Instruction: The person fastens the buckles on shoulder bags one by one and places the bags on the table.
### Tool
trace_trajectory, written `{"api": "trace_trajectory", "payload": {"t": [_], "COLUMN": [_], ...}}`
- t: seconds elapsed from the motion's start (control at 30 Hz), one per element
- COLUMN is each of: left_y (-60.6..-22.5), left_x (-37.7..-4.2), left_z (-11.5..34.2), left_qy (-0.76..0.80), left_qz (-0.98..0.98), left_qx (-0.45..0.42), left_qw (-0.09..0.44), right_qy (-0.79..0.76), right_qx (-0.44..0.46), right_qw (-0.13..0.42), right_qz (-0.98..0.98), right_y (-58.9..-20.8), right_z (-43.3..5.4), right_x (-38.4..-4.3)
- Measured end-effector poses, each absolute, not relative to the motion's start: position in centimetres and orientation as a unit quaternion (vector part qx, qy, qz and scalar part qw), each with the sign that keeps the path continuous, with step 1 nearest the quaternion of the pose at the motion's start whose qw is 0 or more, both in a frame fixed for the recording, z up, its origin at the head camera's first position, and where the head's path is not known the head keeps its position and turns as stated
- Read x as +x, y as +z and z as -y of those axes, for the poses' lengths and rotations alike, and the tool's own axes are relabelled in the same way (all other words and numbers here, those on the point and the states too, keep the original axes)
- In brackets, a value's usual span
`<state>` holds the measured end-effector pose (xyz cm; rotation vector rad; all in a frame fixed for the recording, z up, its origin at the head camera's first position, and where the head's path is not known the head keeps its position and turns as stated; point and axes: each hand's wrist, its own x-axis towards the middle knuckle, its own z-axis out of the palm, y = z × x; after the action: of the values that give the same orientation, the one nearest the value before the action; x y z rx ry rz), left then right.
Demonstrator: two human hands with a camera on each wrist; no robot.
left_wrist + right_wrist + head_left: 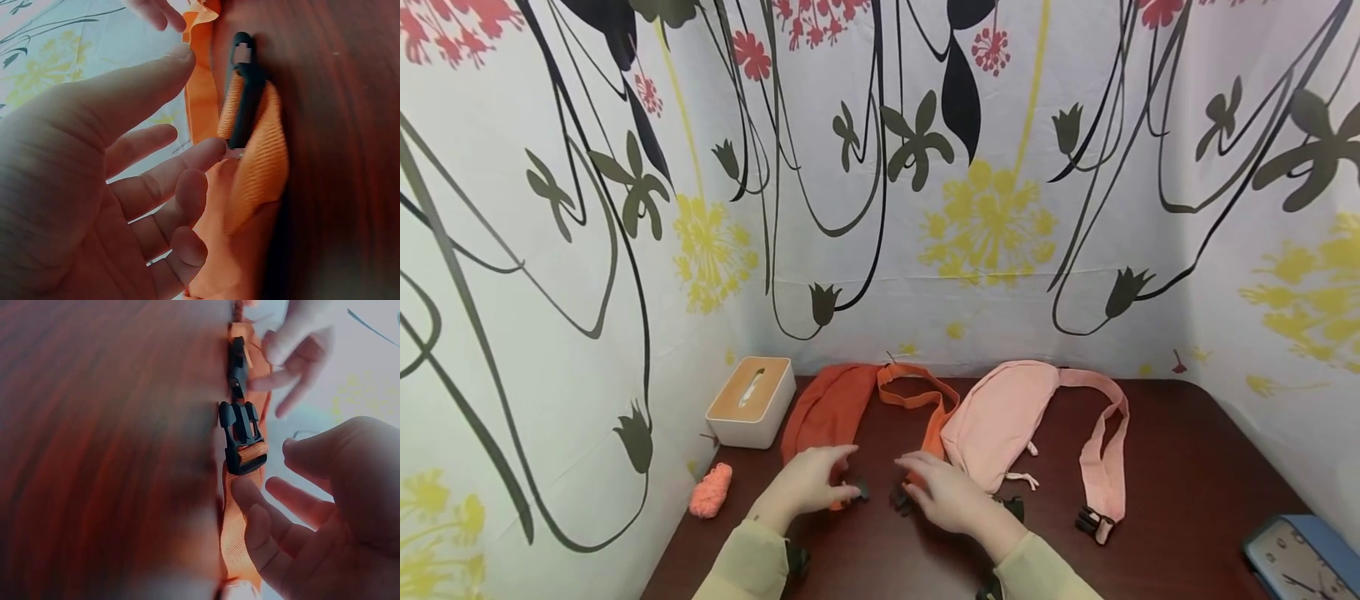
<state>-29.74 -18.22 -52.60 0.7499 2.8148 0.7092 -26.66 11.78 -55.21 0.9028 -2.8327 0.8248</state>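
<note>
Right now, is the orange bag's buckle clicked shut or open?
Open. The pronged half is by the right hand, the other half by the left hand, with table showing between them.

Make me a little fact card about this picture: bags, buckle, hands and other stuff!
Bags: orange bag, with pink bag beside it
Buckle: black, on the orange bag, two halves apart
Left hand: near one half, not gripping
Right hand: near the other half, not gripping
Other stuff: tissue box, coral yarn, clock
Table: dark reddish-brown
</note>
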Motion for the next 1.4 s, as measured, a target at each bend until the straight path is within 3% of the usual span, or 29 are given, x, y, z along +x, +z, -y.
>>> {"api": "trace_trajectory", "payload": {"t": [0.4, 1.17, 1.4], "left_y": [-54.0, -56.6, -56.7], "left_x": [-29.7, -29.0, -29.4], "left_z": [18.5, 19.0, 18.8], "left_qy": [0.238, 0.298, 0.309], "left_qz": [-0.938, -0.923, -0.923], "left_qx": [0.24, 0.239, 0.221], "left_qw": [0.076, 0.051, 0.065], "right_qy": [0.286, 0.311, 0.316], "right_qx": [0.294, 0.299, 0.315], "right_qw": [0.019, 0.103, 0.137], "right_qz": [0.912, 0.896, 0.885], "right_y": [-56.1, -58.5, -58.5], "right_z": [-12.0, -11.9, -11.9], "right_x": [-26.4, -26.8, -27.0]}}
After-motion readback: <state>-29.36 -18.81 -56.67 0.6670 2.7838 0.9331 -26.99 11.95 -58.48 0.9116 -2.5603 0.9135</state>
